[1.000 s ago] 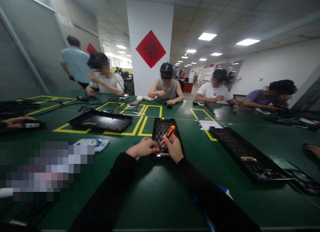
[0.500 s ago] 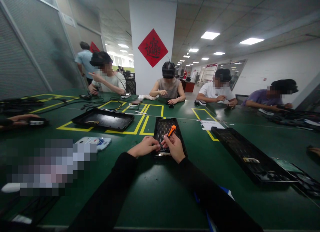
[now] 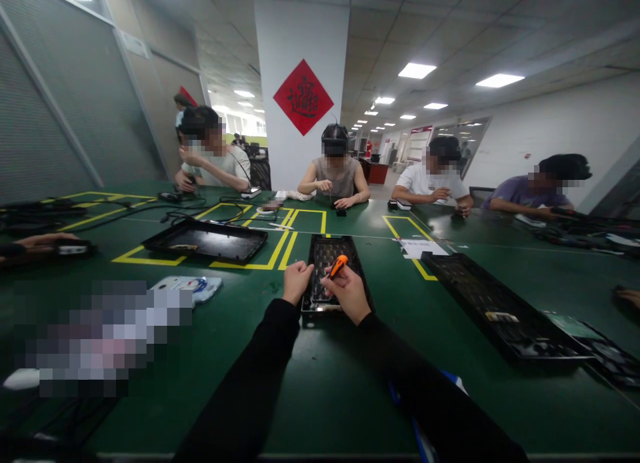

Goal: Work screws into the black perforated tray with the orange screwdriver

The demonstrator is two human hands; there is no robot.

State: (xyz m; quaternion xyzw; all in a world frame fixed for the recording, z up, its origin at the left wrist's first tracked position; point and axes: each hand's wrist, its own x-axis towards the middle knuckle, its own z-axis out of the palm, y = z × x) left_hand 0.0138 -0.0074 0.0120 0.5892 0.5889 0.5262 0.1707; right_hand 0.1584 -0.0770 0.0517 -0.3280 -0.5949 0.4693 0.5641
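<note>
A long black tray-like casing (image 3: 361,276) lies on the green table in front of me, with small parts inside it. My right hand (image 3: 349,292) is closed on a screwdriver with an orange and black handle (image 3: 339,266), held over the casing; its tip cannot be made out. At the casing's left edge my left hand (image 3: 298,282) is closed with its fingers curled in, and whatever it may hold is hidden. A pale strip (image 3: 327,308) shows at the near end of the casing.
Another black casing (image 3: 205,241) lies at the left, a longer one (image 3: 505,310) at the right. A phone-like pouch (image 3: 187,288) and cables are on the left. Several people sit across the green table (image 3: 310,410); a hand (image 3: 47,244) reaches in from the left.
My left hand has drawn back left from the screwdriver's tip to the casing's edge, and its fingers have curled in. My right hand stays over the casing with the screwdriver.
</note>
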